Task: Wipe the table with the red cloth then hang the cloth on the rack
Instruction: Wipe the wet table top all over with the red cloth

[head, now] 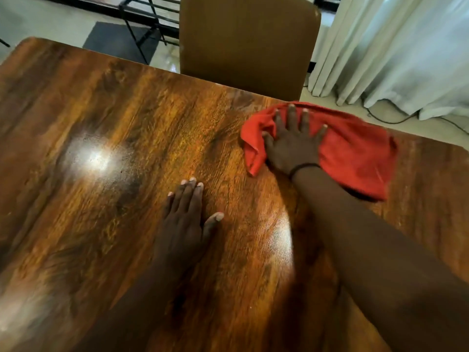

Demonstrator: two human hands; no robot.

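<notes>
A red cloth [355, 151] lies bunched on the glossy brown wooden table [114, 153], near its far right edge. My right hand [291, 143] presses flat on the cloth's left part, fingers spread and pointing away from me. My left hand [187, 217] rests palm down on the bare wood nearer to me, holding nothing. A black metal rack [149, 19] stands on the floor beyond the table, at the top of the view.
A brown chair [248, 44] stands against the table's far edge, just behind the cloth. White curtains [406, 52] hang at the right, with a dark cable [390, 119] on the floor below them. A dark mat [111, 39] lies by the rack.
</notes>
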